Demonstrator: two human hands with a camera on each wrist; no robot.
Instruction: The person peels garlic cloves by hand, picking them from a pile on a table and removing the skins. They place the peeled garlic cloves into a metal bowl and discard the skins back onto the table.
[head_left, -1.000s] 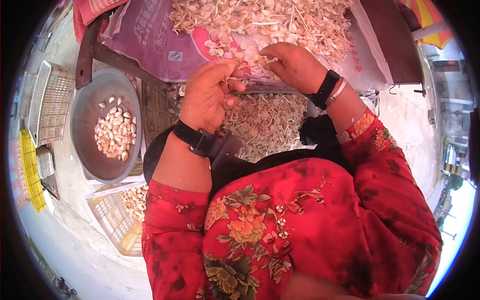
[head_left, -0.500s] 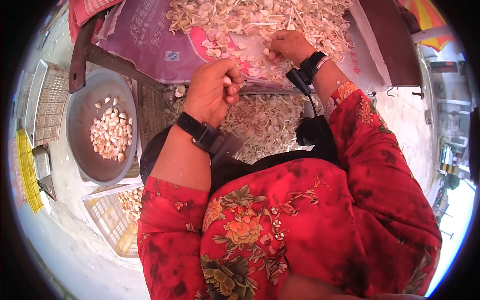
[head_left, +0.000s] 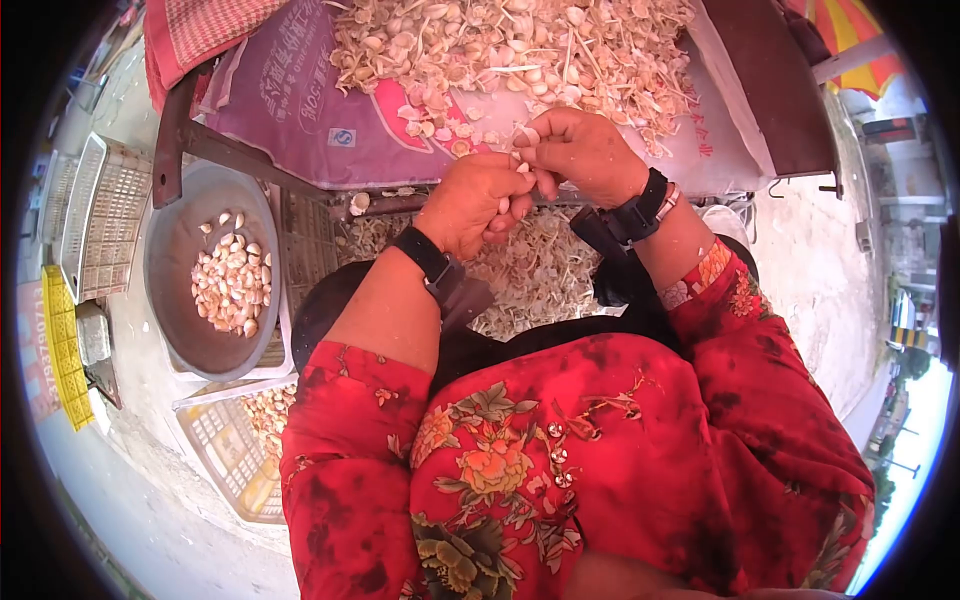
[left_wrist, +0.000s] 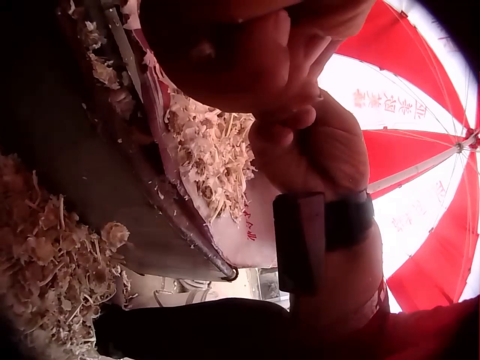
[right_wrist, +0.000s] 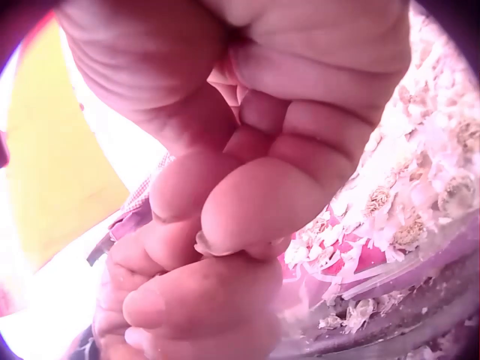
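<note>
My left hand [head_left: 468, 205] and right hand [head_left: 590, 158] meet over the near edge of the table, fingertips together. A pale garlic clove [head_left: 523, 168] shows at my left thumb and forefinger, which pinch it. Another clove [head_left: 503, 205] is tucked in the curled left fingers. Between the right thumb and forefinger I pinch a whitish garlic piece [head_left: 525, 136], partly covered by the fingers. Close by on the table, garlic cloves and dry skins [head_left: 480, 65] lie heaped on a purple and pink printed sack [head_left: 290, 130]. In the right wrist view the curled fingers [right_wrist: 259, 202] mostly hide the garlic.
At the left stands a grey basin [head_left: 165, 270] with peeled-looking cloves [head_left: 232, 280] in it. Below it is a plastic crate [head_left: 215, 430] holding more cloves. Skins and stalks [head_left: 540, 265] lie under the table edge. A dark cleaver-like handle [head_left: 168, 150] juts out at the table's left corner.
My right hand went out to the heap, then came back toward me with a garlic piece. The left hand moved right, and the two hands now meet.
</note>
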